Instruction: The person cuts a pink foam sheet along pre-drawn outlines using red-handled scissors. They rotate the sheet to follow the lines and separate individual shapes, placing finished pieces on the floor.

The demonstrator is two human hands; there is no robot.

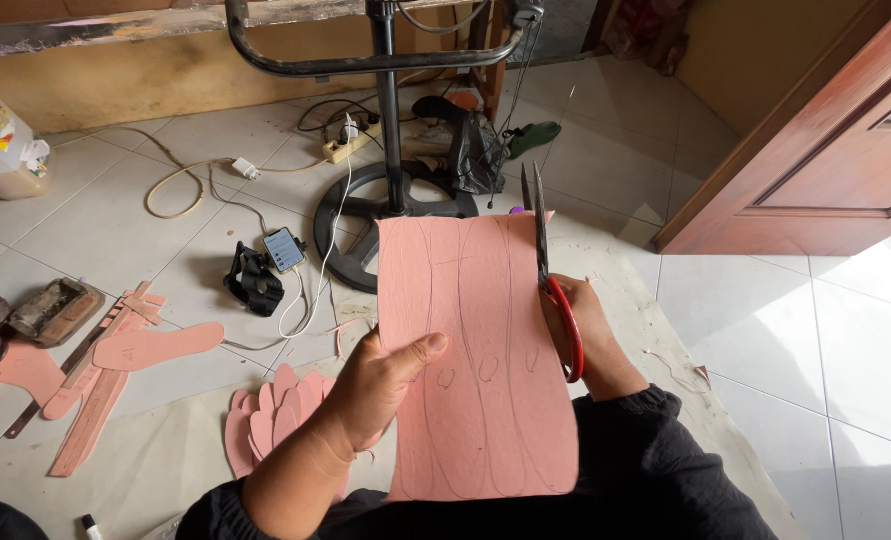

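Between L thumb and fingers: left hand (pixel 381 385) pinches pink pencil-marked sheet (pixel 476 370); right hand (pixel 586 335) fingers grip red-handled scissors (pixel 556 290), blades at sheet's right edge.

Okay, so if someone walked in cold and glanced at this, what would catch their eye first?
Probably the big pink sheet at centre, pencilled with long curved outlines, gripped by the left hand. Next, the red-handled scissors in the right hand, blades along the sheet's right edge. Then the pink foot-shaped cutouts on the floor at left.

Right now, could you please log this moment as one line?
left hand: holds pink sheet | right hand: red-handled scissors cutting sheet's right edge | floor: cut pink shapes
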